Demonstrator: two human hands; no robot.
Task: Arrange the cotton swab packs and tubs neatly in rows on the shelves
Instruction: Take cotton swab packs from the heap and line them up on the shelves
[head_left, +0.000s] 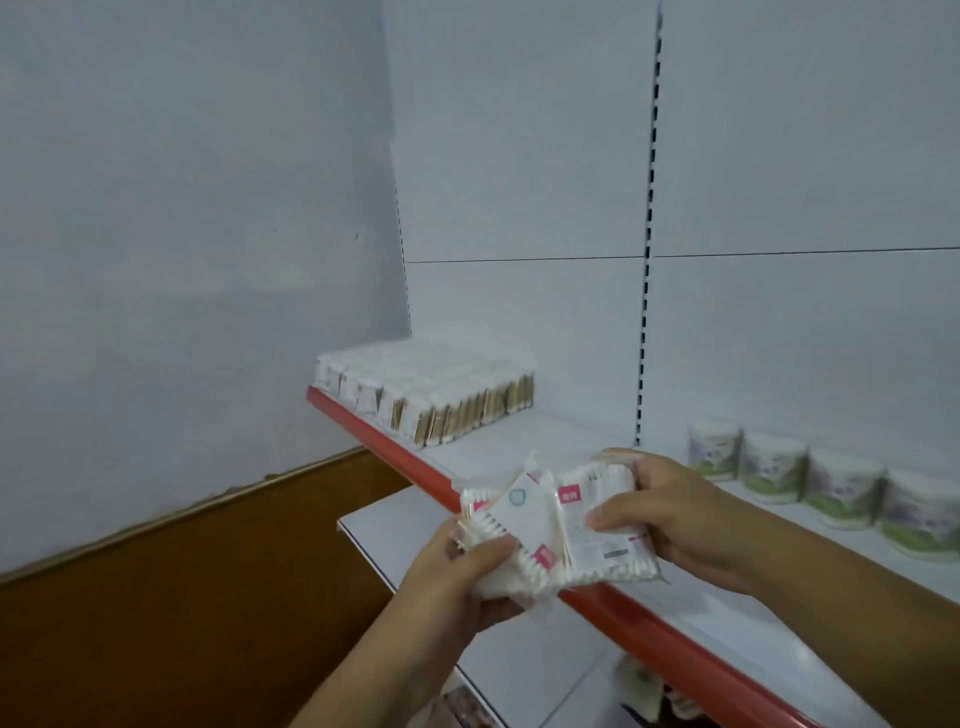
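Swab packs (431, 395) stood in tight rows at the far left end of the shelf (524, 441). Out over the shelf's red front edge, the left hand (457, 577) had its fingers curled round a fanned bunch of loose packs (545, 525), while the right hand (670, 514) pinched the bunch's other side. Four tubs (831, 488) lined the shelf's back further right.

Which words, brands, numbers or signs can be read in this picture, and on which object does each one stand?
No text can be read for certain.
Pink tags on the held packs: white characters, too blurred.
Blue ring on the held packs: a sign without words.
Grey print on the held packs: too small.
Tubs: purple and green labels, blurred.
Stacked packs: labels too small.
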